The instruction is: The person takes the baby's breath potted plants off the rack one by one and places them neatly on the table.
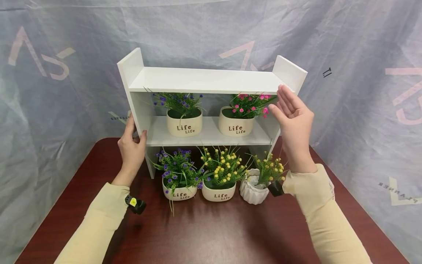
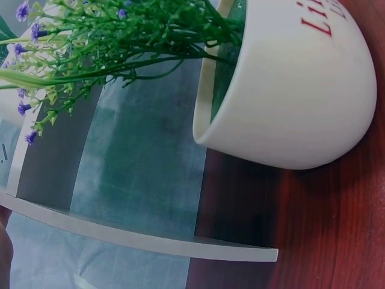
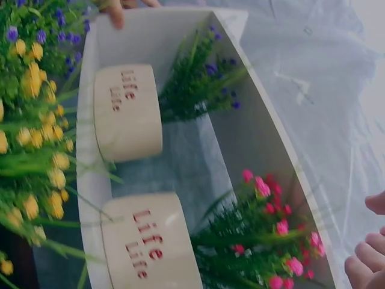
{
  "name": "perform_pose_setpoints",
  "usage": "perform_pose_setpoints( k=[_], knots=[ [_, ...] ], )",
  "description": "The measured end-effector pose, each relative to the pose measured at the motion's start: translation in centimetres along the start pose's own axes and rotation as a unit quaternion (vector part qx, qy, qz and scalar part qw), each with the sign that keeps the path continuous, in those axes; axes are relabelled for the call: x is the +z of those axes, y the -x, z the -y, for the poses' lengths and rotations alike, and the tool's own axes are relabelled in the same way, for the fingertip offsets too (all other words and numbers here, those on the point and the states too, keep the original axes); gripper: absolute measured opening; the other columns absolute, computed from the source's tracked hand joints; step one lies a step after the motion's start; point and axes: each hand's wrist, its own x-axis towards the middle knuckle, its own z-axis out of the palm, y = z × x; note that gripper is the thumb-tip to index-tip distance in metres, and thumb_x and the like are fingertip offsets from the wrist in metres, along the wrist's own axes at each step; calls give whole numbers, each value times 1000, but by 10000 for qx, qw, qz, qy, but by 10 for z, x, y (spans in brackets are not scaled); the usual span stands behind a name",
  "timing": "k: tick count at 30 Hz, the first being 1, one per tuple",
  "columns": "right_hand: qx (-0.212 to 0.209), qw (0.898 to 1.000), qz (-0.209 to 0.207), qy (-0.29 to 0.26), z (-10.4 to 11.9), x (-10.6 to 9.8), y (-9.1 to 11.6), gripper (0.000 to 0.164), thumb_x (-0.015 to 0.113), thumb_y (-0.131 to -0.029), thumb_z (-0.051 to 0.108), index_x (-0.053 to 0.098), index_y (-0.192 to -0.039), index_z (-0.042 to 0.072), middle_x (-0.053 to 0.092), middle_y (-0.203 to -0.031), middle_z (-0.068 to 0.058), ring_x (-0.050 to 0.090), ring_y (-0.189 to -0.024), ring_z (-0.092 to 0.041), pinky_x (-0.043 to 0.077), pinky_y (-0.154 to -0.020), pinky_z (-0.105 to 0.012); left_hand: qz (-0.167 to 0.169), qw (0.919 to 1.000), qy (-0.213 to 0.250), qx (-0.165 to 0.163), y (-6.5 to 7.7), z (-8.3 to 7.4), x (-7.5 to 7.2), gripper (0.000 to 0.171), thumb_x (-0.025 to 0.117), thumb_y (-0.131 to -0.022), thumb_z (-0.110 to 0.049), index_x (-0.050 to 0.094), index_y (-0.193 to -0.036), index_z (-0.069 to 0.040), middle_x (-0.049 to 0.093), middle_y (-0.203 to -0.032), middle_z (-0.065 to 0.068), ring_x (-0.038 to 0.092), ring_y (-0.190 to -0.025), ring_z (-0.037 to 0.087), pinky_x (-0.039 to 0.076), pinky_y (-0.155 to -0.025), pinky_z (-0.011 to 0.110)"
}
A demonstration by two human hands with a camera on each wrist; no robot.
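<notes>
A white two-tier shelf [image 1: 204, 79] stands on the table. My left hand [image 1: 132, 148] grips its left side panel, thumb at the front edge and fingers along the outer face. Beside the upper right front corner, my right hand [image 1: 295, 121] is raised with straight fingers and nothing held. The middle board carries two cream "Life" pots, one with purple flowers [image 1: 184, 123] and one with pink flowers [image 1: 236, 123]. In front of the shelf's lower part are a purple-flowered pot [image 1: 179, 192], a yellow-flowered pot [image 1: 219, 192] and a white ribbed pot [image 1: 254, 192].
The dark red-brown table [image 1: 204, 234] extends toward the person in front of the pots. Grey printed cloth [image 1: 197, 33] hangs behind and at both sides. Black straps with small devices [image 1: 136, 205] sit at the wrists.
</notes>
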Motion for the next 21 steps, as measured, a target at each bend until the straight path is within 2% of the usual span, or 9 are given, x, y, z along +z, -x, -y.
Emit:
perform_pose_setpoints(
  k=[3,6,13,17,21],
  knots=[
    [69,9990,432,73,-5,9,5,49,69,-84,-7,59,-131,0,60,-136,-11,58,-126,-18,48,-103,-23,5,10000,36,-9,0,1,0,63,56,-95,-3,37,-151,-27,56,-139,12,60,-120,31,54,-86,36],
    [88,9952,920,307,-11,17,10,45,69,-85,-3,61,-129,1,63,-132,-9,61,-121,-14,51,-97,-19,32,9999,106,0,1,2,1,63,55,-96,-3,37,-151,-26,56,-140,12,59,-121,31,53,-86,42],
    [71,9848,1635,580,-29,38,17,42,68,-88,1,61,-130,1,62,-132,-14,63,-117,-10,52,-94,-19,35,9999,111,5,1,1,2,64,56,-95,-3,36,-151,-27,59,-135,16,61,-118,32,55,-84,43],
    [338,9761,2070,568,-38,51,19,42,66,-89,0,59,-131,0,60,-133,-16,63,-119,-11,53,-92,-18,37,9999,92,-31,1,0,1,65,56,-95,-3,35,-152,-27,59,-133,18,62,-117,33,55,-83,42],
    [766,9652,2425,613,-46,62,20,44,65,-91,2,57,-134,2,59,-136,-14,59,-124,-15,52,-96,-20,14,10000,32,-16,1,1,-1,66,57,-94,-2,35,-152,-25,57,-138,16,61,-119,32,55,-84,41]
  ],
)
